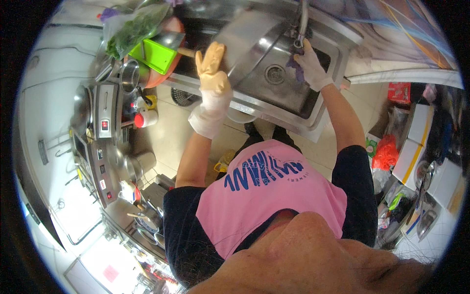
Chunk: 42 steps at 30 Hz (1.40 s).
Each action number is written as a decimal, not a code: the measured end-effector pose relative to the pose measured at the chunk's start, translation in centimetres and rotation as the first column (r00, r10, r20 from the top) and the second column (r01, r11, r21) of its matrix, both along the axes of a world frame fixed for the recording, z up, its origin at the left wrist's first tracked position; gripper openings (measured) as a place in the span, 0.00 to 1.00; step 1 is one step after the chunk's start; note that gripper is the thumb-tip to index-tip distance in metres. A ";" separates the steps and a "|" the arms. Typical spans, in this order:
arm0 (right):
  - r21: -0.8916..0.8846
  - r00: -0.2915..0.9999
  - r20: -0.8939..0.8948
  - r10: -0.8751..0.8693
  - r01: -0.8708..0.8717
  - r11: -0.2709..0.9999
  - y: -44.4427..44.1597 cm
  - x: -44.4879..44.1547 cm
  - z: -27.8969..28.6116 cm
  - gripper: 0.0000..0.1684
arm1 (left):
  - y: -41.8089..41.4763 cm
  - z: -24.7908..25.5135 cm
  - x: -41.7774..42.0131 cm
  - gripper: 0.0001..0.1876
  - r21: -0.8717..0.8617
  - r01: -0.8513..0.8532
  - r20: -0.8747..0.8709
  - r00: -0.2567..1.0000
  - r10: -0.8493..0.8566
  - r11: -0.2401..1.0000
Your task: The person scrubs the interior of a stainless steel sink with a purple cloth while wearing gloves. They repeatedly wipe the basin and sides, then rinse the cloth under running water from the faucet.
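Note:
My left hand (pixel 212 70), in a yellow and white rubber glove, is raised over the front rim of the stainless steel sink (pixel 249 106). Its fingers are extended and it holds nothing. My right hand (pixel 310 66) wears a white and yellowish glove and is inside the right part of the basin. A purple cloth (pixel 298 70) is held in that hand, below the end of the metal faucet (pixel 303 22). Left of the cloth lies the round drain strainer (pixel 274 74).
At the left, a bright green plastic basket (pixel 161 57) sits beside leafy greens in a plastic bag (pixel 132 33) and a steel pot (pixel 129 76). A white container with a red lid (pixel 146 118) stands lower. White boxes (pixel 413 150) are stacked far right.

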State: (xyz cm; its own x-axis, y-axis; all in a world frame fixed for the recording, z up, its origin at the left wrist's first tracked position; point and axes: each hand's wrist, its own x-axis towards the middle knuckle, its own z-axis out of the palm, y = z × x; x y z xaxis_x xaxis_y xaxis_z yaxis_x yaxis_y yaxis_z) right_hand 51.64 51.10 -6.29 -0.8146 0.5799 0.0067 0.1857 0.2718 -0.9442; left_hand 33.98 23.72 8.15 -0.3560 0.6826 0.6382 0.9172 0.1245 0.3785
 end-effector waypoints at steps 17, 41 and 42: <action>0.485 0.922 0.319 0.221 -0.359 0.797 3.5 -1.6 -0.5 0.18 | -14.6 -10.5 0.3 0.18 0.124 -0.746 0.992 0.109 -0.063 0.654; 0.646 0.941 0.311 0.134 -0.313 0.696 2.5 -2.6 -0.6 0.17 | -18.2 -10.0 0.8 0.22 -0.197 -0.646 0.979 -0.087 0.185 0.737; 0.367 0.988 0.156 -0.011 -0.047 0.929 0.3 -3.2 -0.8 0.16 | -17.8 -9.5 1.8 0.23 -0.204 -0.686 0.973 -0.062 0.223 0.698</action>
State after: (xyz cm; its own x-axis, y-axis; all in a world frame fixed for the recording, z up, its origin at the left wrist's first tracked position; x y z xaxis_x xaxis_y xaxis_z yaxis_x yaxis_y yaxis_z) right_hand 48.47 51.40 -7.10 -0.8330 0.5457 0.0916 0.3116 0.5995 -0.7372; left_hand 35.75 5.95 -1.37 -0.9089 -0.0374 -0.4154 -0.4166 0.0343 0.9085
